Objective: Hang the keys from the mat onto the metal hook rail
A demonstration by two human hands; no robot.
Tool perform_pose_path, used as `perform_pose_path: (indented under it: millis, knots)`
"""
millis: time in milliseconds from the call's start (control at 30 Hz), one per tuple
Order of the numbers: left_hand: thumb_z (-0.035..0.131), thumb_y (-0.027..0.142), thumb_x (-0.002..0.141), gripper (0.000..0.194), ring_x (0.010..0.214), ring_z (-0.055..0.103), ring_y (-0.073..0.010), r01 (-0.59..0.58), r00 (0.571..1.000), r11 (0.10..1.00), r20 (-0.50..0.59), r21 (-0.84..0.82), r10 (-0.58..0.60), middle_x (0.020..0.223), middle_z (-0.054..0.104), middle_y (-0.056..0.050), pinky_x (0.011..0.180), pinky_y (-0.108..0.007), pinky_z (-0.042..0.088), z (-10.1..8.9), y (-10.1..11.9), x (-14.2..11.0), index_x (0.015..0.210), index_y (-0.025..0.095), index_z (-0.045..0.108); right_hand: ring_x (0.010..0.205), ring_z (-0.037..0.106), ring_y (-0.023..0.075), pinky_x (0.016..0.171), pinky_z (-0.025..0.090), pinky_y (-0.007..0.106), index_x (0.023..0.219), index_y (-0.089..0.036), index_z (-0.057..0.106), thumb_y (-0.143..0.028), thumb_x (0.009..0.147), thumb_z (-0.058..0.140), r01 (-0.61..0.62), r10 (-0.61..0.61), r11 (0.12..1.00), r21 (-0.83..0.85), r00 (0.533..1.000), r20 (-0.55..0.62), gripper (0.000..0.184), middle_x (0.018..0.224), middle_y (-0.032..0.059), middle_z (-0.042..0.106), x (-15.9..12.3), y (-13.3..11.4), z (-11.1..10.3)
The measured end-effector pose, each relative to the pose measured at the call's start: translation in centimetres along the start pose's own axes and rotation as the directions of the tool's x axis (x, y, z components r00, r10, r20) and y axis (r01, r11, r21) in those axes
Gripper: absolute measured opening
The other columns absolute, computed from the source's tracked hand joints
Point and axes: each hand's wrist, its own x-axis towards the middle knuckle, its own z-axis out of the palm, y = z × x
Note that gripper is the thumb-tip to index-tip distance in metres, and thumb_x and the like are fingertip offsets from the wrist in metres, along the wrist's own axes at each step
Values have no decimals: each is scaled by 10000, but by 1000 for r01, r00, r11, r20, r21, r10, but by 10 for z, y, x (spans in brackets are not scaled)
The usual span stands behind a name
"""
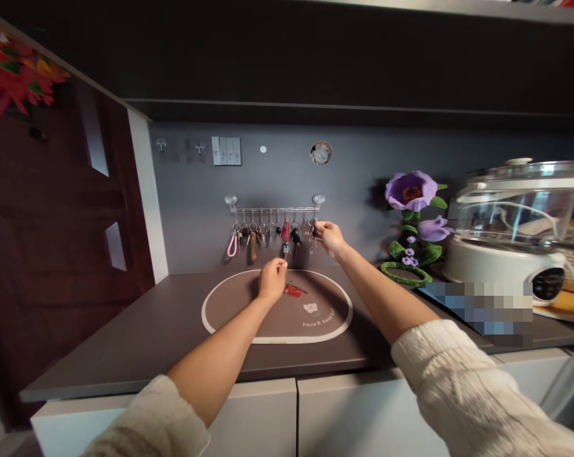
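A chrome hook rail [273,209] is stuck to the grey wall, and several key bunches hang from it. My right hand [331,238] reaches up to its right end, fingers pinched on the last key bunch [312,230] hanging there. My left hand [272,279] is closed above the oval brown mat [230,311], its fingertips at a hanging key [286,249] in the middle of the rail. A red key tag [294,291] lies on the mat just right of my left hand.
A pink loop key strap [232,244] hangs at the rail's left end. A purple crocheted flower [412,219] stands to the right, then a white cooker with a glass lid [515,222]. A dark wooden door [58,241] is on the left. Light switches [226,151] sit above the rail.
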Motion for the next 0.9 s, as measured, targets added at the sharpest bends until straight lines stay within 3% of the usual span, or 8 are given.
perform_pose_path:
  millis: [267, 567, 900]
  knots:
    - [448, 215, 787, 162, 678, 558, -142, 20, 1000, 998, -16, 61, -19, 705, 623, -40, 664, -251, 400, -2, 0, -1, 751, 162, 596, 496, 530, 84, 491, 502, 219, 722, -172, 446, -222, 841, 456, -59, 60, 998, 12, 987, -152, 129, 546, -15, 478, 25, 0, 17]
    - [439, 217, 793, 174, 711, 565, -152, 28, 1000, 995, -12, 99, -27, 744, 634, -57, 688, -262, 404, -2, -4, 0, 771, 158, 601, 475, 509, 90, 526, 502, 245, 713, -168, 462, -146, 836, 409, -97, 120, 989, 113, 968, -218, 136, 521, -18, 484, 35, 18, 26]
    - [439, 217, 788, 168, 702, 561, -149, 43, 999, 996, -8, 75, -43, 733, 626, -53, 678, -259, 406, -1, -8, 2, 767, 160, 596, 418, 444, 74, 479, 461, 228, 622, -178, 449, -190, 777, 521, -58, 75, 994, 92, 979, -188, 172, 479, -30, 469, 36, 34, 17]
